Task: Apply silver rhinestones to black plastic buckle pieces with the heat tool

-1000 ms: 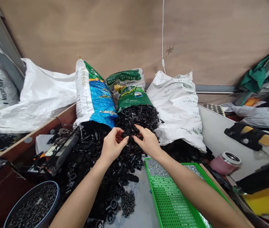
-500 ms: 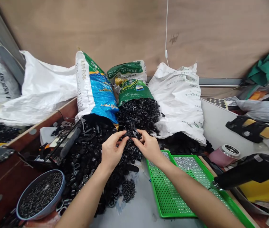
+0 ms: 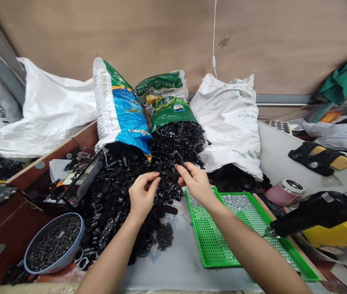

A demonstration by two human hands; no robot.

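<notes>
Desk (image 3: 185, 265): grey top
Black parts (image 3: 112, 216): loose pile, left
Small dark pieces (image 3: 164, 237): heap, middle
Green trays (image 3: 211, 243): perforated, right

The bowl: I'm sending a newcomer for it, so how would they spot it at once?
Start at the big heap of black parts. Just left of its near end stands a bowl full of small dark pieces. Round and bluish outside, it looks quite unlike the rectangular green trays.

Both forearms (image 3: 120, 245) extend forward and converge. The left hand (image 3: 142, 194) curls inward, apart from the pinching right hand (image 3: 196, 183).
</notes>
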